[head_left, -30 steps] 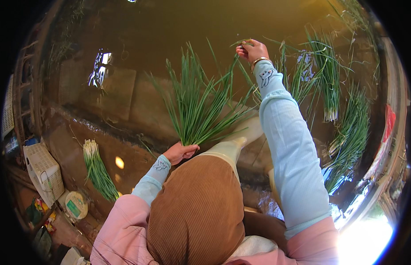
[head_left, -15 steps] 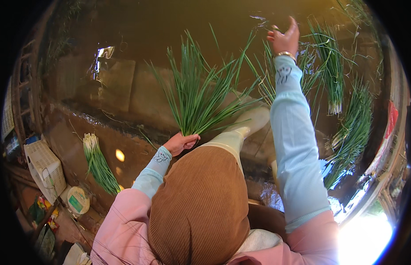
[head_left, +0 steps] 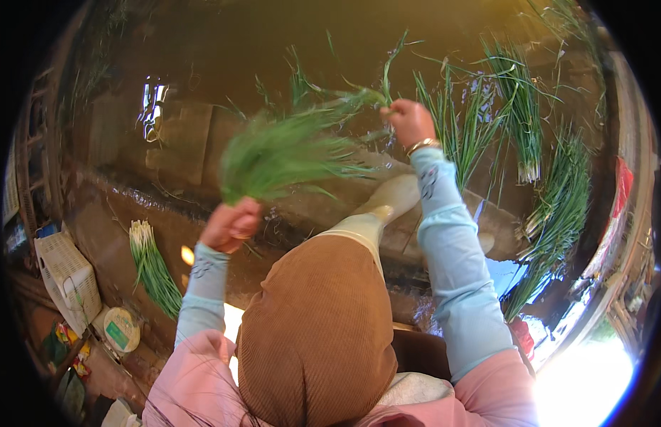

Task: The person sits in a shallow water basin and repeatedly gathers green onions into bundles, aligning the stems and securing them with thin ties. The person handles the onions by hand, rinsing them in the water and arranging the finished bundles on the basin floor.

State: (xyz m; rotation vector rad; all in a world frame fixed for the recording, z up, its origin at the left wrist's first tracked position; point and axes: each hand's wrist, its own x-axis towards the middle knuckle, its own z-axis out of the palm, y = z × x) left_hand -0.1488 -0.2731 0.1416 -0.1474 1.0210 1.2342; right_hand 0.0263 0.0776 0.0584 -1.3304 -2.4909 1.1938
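Note:
My left hand (head_left: 233, 225) is closed around the base of a bunch of chives (head_left: 273, 156), whose long green leaves are smeared by motion and fan out over the muddy water. My right hand (head_left: 410, 122) is closed on a few loose chive leaves (head_left: 386, 80), out beyond the bunch's tips. Just right of that hand, more chives (head_left: 462, 128) lie spread in the water. Farther right rest a bundle with white ends (head_left: 524, 114) and a darker heap of chives (head_left: 561, 196). A white-ended bundle (head_left: 154, 270) lies to the left of my left forearm.
Brown water (head_left: 224, 43) covers the ground ahead, with stone slabs (head_left: 170, 146) under it. My pale boot (head_left: 387, 203) stands in it, below my brown corduroy knee (head_left: 312, 320). At left are a cream plastic crate (head_left: 67, 277) and a round lidded tub (head_left: 121, 329).
My left hand has moved left and up, swinging the bunch. My right hand has come down and left from the far right, and its open fingers have closed on loose leaves.

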